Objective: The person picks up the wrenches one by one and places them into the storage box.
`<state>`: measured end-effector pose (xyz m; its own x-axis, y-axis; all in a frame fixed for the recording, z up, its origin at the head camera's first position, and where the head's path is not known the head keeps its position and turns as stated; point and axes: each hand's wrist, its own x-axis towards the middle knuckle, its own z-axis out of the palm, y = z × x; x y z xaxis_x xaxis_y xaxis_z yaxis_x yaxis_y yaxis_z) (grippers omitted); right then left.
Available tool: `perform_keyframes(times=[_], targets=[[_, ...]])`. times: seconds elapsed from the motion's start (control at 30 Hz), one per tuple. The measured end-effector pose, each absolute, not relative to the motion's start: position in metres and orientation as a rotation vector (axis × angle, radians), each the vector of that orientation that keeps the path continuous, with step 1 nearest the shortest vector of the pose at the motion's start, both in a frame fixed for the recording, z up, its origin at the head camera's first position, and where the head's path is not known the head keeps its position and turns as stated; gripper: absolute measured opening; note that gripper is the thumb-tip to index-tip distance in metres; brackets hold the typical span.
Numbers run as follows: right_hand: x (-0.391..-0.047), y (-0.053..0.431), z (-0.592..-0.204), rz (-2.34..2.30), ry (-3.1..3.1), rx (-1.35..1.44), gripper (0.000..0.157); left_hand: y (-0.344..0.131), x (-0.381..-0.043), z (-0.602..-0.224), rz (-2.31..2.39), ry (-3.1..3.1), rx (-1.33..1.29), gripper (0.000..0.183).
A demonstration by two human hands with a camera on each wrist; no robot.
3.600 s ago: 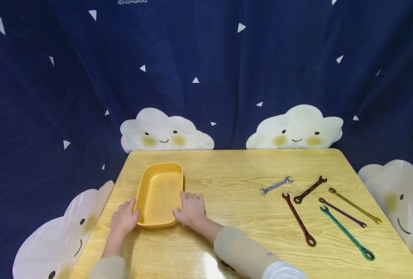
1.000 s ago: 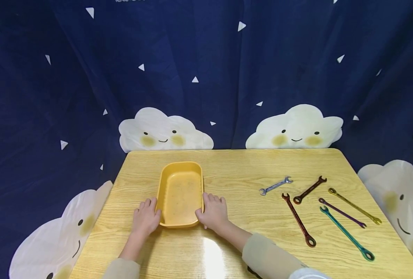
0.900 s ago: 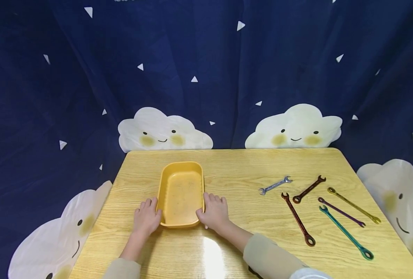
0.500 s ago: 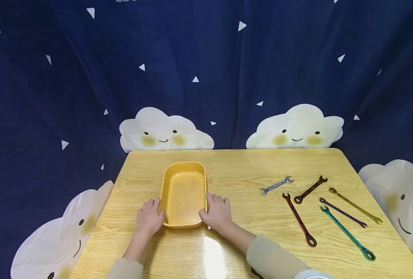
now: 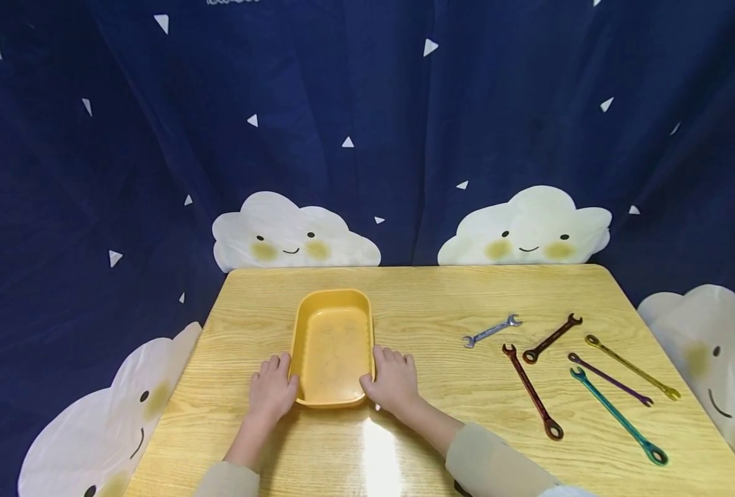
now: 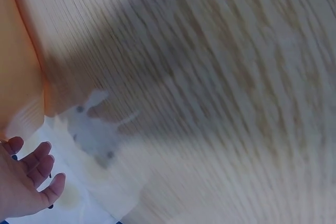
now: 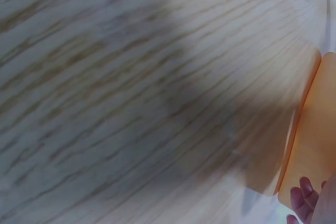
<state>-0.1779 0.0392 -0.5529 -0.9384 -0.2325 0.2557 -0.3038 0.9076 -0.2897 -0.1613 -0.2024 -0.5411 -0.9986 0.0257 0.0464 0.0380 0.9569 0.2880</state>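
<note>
A yellow plastic tray point(image 5: 332, 352) with nothing in it sits on the wooden table, left of the middle in the head view. My left hand point(image 5: 272, 386) holds its near left side, thumb at the rim and fingers along the outer wall. Opposite it, my right hand point(image 5: 394, 381) grips the near right side in the same way. In the left wrist view the tray's outer wall point(image 6: 21, 61) fills the left edge, above the left hand point(image 6: 23, 184). The right wrist view catches the tray wall point(image 7: 315, 129) and part of the right hand point(image 7: 315, 205) at lower right.
On the table's point(image 5: 417, 297) right half lie several wrenches: silver point(image 5: 493, 331), dark brown point(image 5: 552, 338), red point(image 5: 531, 391), gold point(image 5: 631, 366), purple point(image 5: 611, 379) and teal point(image 5: 618, 416). A dark blue curtain point(image 5: 392, 103) with clouds hangs behind.
Both hands have moved the tray to the right across the table, from near the left edge toward the middle, more slowly in the last second. The wrenches lie as before.
</note>
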Motion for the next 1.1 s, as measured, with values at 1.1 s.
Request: perform_keyframes(times=[1.1], targets=[[-0.173, 0.065, -0.554, 0.502, -2.812, 0.393, 0.021, -0.176, -0.161, -0.542, -0.473, -3.049, -0.053, 0.031]])
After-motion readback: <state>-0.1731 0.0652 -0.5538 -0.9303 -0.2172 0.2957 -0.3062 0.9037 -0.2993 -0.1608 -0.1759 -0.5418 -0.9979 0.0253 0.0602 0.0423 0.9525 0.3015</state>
